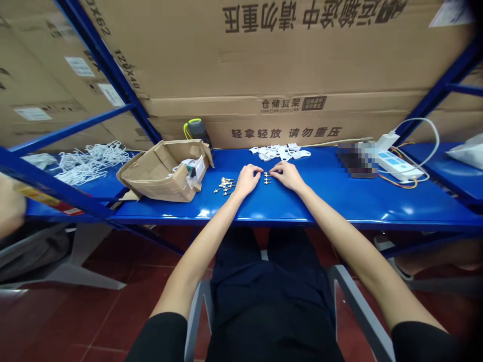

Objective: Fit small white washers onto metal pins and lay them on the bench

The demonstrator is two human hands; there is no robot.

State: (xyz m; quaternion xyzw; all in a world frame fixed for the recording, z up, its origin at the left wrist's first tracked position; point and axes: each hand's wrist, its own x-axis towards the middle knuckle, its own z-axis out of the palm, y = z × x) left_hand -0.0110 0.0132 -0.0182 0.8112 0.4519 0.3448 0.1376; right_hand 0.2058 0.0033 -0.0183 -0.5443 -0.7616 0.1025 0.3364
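Observation:
My left hand (249,179) rests on the blue shelf top, its fingers curled and the fingertips drawn in toward the right; anything between them is too small to make out. Facing it, my right hand (287,175) has thumb and finger closed at the end of a small brass-coloured pin part at the top of a short column. This column of small metal pin parts (267,179) lies between my hands, the pieces set sideways one below another. Left of my left hand is a loose pile of similar pin parts (225,185).
Flat white plastic pieces (279,152) lie behind my hands. An open cardboard box (158,173) and a dark bottle (198,131) stand left. At right are a blurred dark object (356,160) and a power strip (400,166) with cables. White hooks (88,163) and a person's blurred hand are far left.

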